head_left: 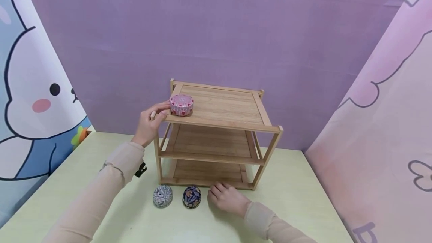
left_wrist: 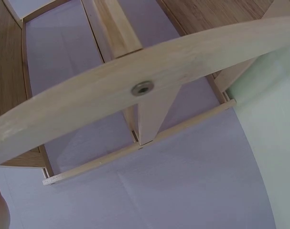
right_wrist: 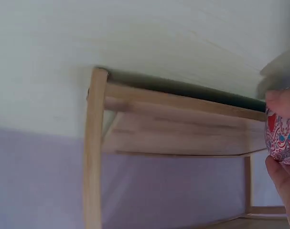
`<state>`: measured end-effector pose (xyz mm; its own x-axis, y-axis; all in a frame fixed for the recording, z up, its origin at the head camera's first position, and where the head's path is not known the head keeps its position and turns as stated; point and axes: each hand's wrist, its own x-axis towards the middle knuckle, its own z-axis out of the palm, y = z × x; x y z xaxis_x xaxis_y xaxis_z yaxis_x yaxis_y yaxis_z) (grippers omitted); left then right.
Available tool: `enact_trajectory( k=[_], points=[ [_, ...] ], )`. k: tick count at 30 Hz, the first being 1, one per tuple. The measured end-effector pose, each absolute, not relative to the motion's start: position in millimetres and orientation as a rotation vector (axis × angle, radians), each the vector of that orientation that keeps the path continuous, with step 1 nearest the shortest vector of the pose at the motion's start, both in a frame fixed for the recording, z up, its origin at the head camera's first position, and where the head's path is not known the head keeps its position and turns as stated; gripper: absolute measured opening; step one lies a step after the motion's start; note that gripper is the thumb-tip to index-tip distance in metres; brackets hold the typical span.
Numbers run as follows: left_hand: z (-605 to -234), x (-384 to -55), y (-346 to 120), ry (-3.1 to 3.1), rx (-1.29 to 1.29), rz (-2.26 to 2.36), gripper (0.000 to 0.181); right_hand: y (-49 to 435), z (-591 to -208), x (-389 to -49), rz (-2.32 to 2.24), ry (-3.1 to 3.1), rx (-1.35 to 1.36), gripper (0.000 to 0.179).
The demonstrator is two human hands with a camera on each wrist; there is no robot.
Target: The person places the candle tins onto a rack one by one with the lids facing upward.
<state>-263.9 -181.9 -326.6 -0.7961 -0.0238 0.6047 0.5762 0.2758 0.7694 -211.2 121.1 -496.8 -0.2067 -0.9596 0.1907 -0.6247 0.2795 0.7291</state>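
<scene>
A round pink patterned tin sits at the left front corner of the wooden rack's top shelf. My left hand is beside it, fingertips right at its left side and thumb over the shelf's front corner. Low in front of the rack, my right hand grips a small tin with a red, white and blue pattern, pinched between thumb and fingers in the right wrist view. In the head view the hand hides that tin. Left of it lie a dark blue floral tin and a grey-white leaf-patterned tin.
The three-tier rack has a middle shelf and a bottom shelf, with slanted side posts. It stands on a pale green table before a purple backdrop. Cartoon-printed panels flank both sides.
</scene>
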Motion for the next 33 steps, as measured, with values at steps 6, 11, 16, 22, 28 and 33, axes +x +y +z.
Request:
enact_trajectory(
  k=[6,11,16,22,28,33],
  points=[
    [-324,-263,-180,-2.037,-0.505,-1.548,0.027,125,-490,-212,-0.513,-2.064,1.380,0.037],
    [-327,-267,-181,-2.024,-0.514,-1.558,0.027,125,-483,-210,-0.306,-2.167,1.343,0.043],
    [-328,-267,-181,-2.030,-0.500,-1.565,0.027,124,-479,-208,-0.135,-2.311,1.300,0.060],
    [-329,-267,-182,-2.040,-0.495,-1.572,0.028,120,-475,-202,0.158,-2.542,1.187,0.069],
    [-329,-267,-182,-2.033,-0.499,-1.549,0.028,116,-469,-198,0.521,-2.747,0.991,0.075],
    [-329,-266,-183,-2.033,-0.496,-1.558,0.027,113,-465,-197,0.813,-2.779,0.848,0.077]
  ],
)
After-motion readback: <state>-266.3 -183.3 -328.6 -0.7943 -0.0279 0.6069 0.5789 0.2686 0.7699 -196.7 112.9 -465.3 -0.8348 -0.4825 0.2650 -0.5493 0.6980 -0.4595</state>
